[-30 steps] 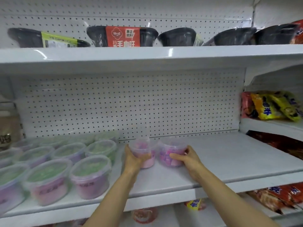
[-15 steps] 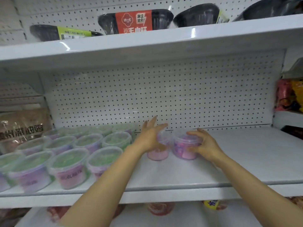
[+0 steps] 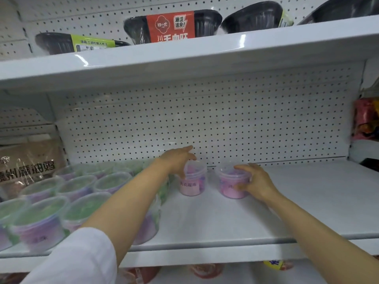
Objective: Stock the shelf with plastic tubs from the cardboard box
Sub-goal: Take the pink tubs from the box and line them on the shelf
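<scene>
The white metal shelf [image 3: 225, 218] looks partly stocked: a block of clear round plastic tubs with green and purple contents [image 3: 78, 199] fills its left end in rows from the front edge back toward the pegboard wall, while the middle and right stretch of the shelf board lies bare apart from two newcomers. Those are two small clear plastic tubs of pink beads, the left pink tub [image 3: 192, 182] and the right pink tub [image 3: 230, 184], standing near the back edge, close to each other but apart, the left one just beside the green block. Both stand upright, lids up, long axis vertical; the left one's label faces the front edge. The left hand [image 3: 178, 160] rests on the rim of the left pink tub with fingers loosely spread and reaching past it. The right hand [image 3: 256, 183] curls round the side of the right pink tub, thumb across its front. The cardboard box is out of view, so how many tubs remain I cannot tell; much room is left to fill.
</scene>
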A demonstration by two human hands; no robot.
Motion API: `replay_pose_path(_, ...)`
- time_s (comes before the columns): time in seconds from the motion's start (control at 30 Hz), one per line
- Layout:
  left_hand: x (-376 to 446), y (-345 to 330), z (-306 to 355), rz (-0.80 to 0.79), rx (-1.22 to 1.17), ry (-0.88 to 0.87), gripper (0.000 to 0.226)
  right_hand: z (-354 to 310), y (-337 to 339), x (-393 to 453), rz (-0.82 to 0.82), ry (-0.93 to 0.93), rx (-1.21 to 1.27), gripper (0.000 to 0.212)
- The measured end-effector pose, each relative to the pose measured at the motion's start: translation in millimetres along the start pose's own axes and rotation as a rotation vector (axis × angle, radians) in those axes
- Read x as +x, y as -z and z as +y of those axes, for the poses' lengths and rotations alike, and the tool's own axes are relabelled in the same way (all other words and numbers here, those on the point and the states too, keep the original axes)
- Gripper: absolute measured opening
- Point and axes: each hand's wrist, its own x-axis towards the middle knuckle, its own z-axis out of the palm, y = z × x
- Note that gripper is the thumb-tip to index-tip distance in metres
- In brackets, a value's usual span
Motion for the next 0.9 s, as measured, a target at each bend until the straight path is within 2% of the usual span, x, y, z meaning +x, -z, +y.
replay_pose_path(0.23, 21, -7, -23, 0.010, 0.049, -0.018, 0.086, -7, -26, 20, 0.062, -0.097, -0.147, 0.064)
replay_pose_path(0.37, 33, -9, -33, -0.045, 0.168, -0.016, 0.106, -7, -30, 28, 0.073, -0.094, -0.174, 0.064)
replay_pose_path(0.47, 45, -15, -40, -0.117, 0.158, 0.007, 0.113, -2, -28, 32, 0.056, -0.075, -0.143, 0.066)
replay_pose_path(0.6, 59, -11, -45, -0.329, 0.101, 0.064, 0.131, 2, -24, 36, 0.027, -0.076, -0.117, 0.068)
replay_pose_path(0.67, 64, -3, -46, -0.368, 0.107, 0.048, 0.134, 4, -23, 38, 0.018, -0.064, -0.104, 0.068)
replay_pose_path(0.73, 66, 5, -44, -0.415, 0.076, 0.024, 0.128, 7, -23, 39, 0.013, -0.035, -0.113, 0.068)
replay_pose_path(0.8, 67, 8, -37, -0.459, 0.051, 0.003, 0.109, 8, -22, 40, 0.011, -0.015, -0.145, 0.068)
replay_pose_path(0.9, 71, 3, -23, -0.423, 0.030, -0.029, 0.085, 10, -18, 38, 0.003, 0.008, -0.179, 0.067)
